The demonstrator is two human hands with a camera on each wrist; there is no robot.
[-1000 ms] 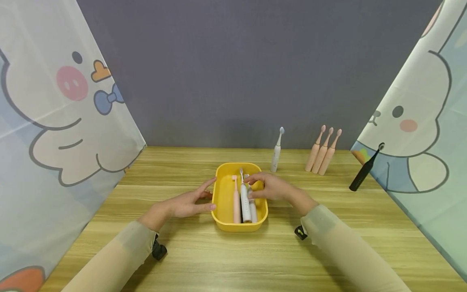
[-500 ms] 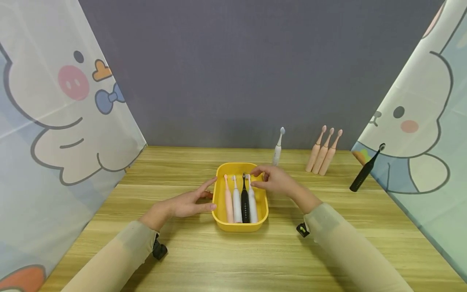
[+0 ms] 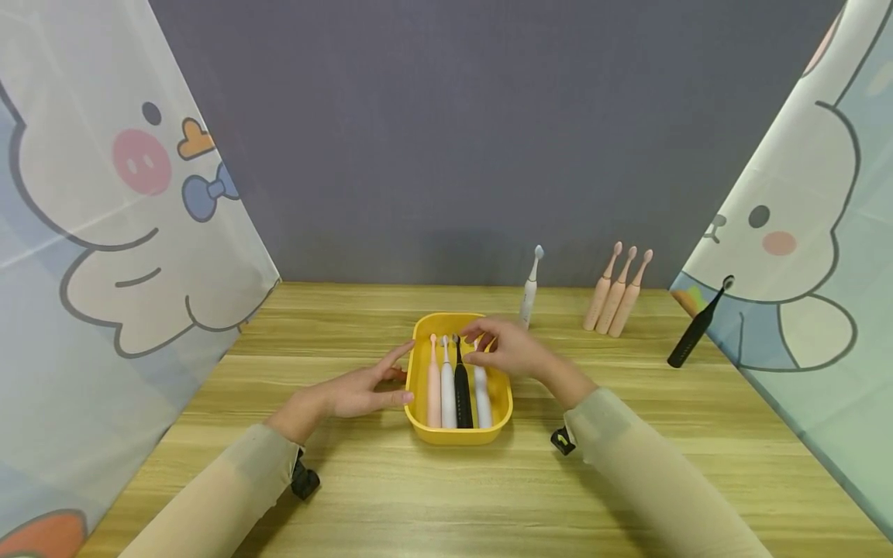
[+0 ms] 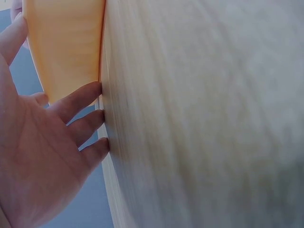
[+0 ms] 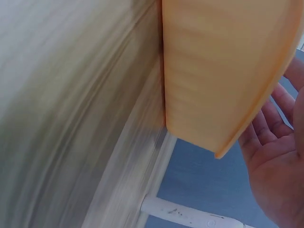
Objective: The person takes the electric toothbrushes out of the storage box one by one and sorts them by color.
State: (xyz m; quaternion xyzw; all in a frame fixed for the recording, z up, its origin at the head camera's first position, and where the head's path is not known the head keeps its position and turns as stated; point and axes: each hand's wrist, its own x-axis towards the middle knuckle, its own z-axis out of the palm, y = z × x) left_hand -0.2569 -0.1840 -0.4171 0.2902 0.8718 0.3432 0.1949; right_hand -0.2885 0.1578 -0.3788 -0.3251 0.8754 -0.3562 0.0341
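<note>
In the head view a yellow tray (image 3: 458,436) holds a row of electric toothbrushes: a pink toothbrush (image 3: 434,391), a white toothbrush (image 3: 448,395), a black toothbrush (image 3: 462,395) and, at the right, a second white toothbrush (image 3: 483,399), blurred. My right hand (image 3: 512,349) reaches over the tray's right rim, thumb and index finger apart beside the black brush's head and over the right white brush's neck, which is partly hidden. Fingers of my left hand (image 3: 359,391) lie spread against the tray's left side; the left wrist view shows its extended fingers (image 4: 78,102) at the tray wall.
Behind the tray a white toothbrush (image 3: 529,298) stands upright. Farther right stand three pink toothbrushes (image 3: 614,302), then a black toothbrush (image 3: 691,337) near the right side panel. A grey panel (image 3: 446,155) closes off the back of the wooden table (image 3: 432,504).
The upper white toothbrush seen a second ago now lies in the row. The black toothbrush has shifted left, leaving a gap beside the right white one. My right hand moved slightly left; the left stayed.
</note>
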